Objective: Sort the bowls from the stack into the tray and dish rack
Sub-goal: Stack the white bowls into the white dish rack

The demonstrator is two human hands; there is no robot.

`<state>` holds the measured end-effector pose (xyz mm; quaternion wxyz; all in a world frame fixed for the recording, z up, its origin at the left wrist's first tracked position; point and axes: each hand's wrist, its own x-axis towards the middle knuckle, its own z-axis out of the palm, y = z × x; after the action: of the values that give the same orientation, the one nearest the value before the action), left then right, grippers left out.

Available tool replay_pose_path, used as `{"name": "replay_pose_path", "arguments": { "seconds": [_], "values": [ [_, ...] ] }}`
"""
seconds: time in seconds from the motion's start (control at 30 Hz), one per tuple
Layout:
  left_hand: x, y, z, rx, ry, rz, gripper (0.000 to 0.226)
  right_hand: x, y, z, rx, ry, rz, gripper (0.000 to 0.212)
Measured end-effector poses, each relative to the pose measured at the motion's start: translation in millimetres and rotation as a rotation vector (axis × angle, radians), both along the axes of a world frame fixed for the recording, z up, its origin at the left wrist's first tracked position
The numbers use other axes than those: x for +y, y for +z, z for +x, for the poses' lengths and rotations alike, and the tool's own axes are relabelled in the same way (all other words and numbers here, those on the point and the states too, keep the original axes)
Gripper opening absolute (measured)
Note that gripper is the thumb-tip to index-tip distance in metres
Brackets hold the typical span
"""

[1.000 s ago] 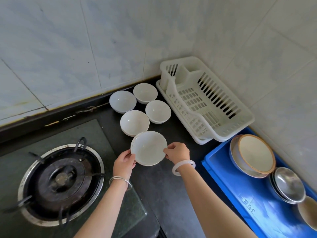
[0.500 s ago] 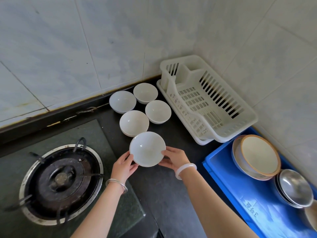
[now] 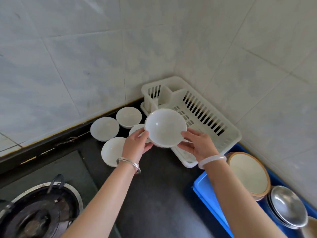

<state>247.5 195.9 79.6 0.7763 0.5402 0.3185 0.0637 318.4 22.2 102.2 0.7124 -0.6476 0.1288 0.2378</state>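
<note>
White bowl [image 3: 165,127] sits mid-air over the dish rack's [image 3: 228,133] near edge, left hand [image 3: 137,146] and right hand [image 3: 197,146] each gripping its rim; rack shows no bowl yet, blue tray [image 3: 211,200] carries larger bowls [image 3: 248,174], four small bowls [image 3: 104,128] left on the surface [image 3: 157,194].

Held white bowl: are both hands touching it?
Touching. The head view shows the left hand gripping the white bowl at its left rim and the right hand at its right rim, thumbs on the rim, fingers underneath.
</note>
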Motion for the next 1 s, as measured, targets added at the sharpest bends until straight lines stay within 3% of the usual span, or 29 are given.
{"name": "replay_pose_path", "arguments": {
  "seconds": [0.13, 0.3, 0.47, 0.67, 0.8, 1.0],
  "values": [
    [-9, 13, 73, -0.028, -0.082, 0.000, 0.024, -9, 12, 57, -0.024, -0.080, -0.034, 0.022],
    [-17, 5, 149, 0.017, -0.158, -0.044, 0.015, -15, -5, 125, 0.035, -0.149, -0.025, 0.004],
    [-22, -17, 206, 0.136, -0.197, -0.022, 0.031, -17, -39, 171, 0.056, -0.169, -0.053, 0.021],
    [-26, -43, 241, 0.255, -0.207, -0.020, 0.033, -12, -76, 204, 0.124, -0.155, -0.097, 0.037],
    [-28, -55, 254, 0.280, -0.232, 0.041, 0.033, -10, -89, 214, 0.137, -0.174, -0.132, 0.037],
    [-30, -67, 265, 0.275, -0.201, -0.022, 0.036, -8, -105, 222, 0.111, -0.209, -0.145, 0.039]
  ]
}}
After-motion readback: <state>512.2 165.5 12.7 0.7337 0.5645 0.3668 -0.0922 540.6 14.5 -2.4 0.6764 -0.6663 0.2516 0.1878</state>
